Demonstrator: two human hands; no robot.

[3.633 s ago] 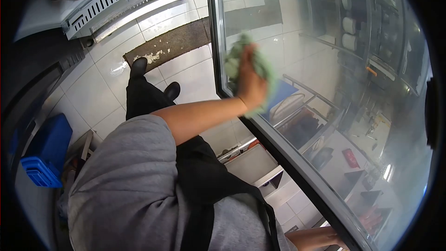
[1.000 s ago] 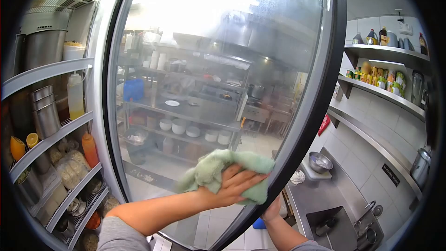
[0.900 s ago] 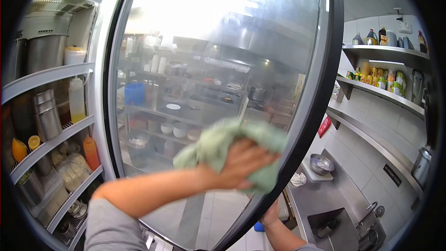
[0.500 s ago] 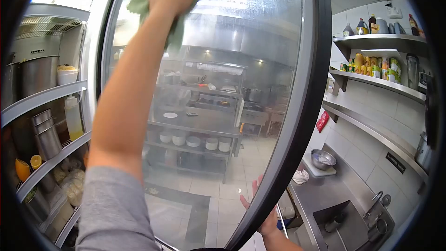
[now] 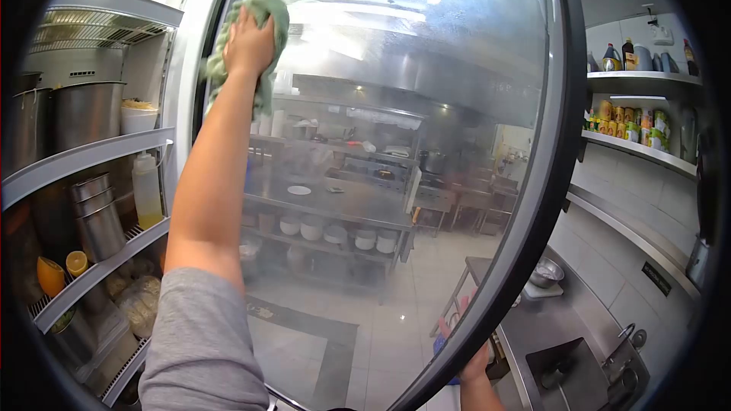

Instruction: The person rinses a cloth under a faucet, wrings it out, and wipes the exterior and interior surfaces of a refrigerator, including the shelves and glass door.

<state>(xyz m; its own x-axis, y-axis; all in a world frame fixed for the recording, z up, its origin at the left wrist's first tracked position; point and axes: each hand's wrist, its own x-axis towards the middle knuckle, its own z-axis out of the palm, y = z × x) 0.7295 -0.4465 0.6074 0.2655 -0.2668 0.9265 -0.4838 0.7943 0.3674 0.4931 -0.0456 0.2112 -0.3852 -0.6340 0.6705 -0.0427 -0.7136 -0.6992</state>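
Note:
My left hand [image 5: 250, 44] presses a crumpled green cloth [image 5: 272, 19] against the upper left part of a glass door [image 5: 327, 259], near its dark frame. Its fingers are bent over the cloth. At the door's lower right edge, my right hand [image 5: 476, 365] grips the black door frame [image 5: 512, 281]; its fingertips show faintly through the glass on the far side. The door stands open, and its pane is hazy with streaks, most visible toward the top.
Left of the door, fridge shelves [image 5: 91, 154] hold metal pots [image 5: 87, 116], a squeeze bottle [image 5: 146, 190], cut orange fruit and bagged food. To the right are a steel sink [image 5: 567, 369], a metal bowl [image 5: 546, 272] and wall shelves with cans [image 5: 632, 123]. Through the glass, a steel worktable [image 5: 335, 205] shows.
My left hand and the cloth have moved down and left across the glass. The view has shifted, so the door frame and my right hand appear farther right. My right hand remains on the door's edge.

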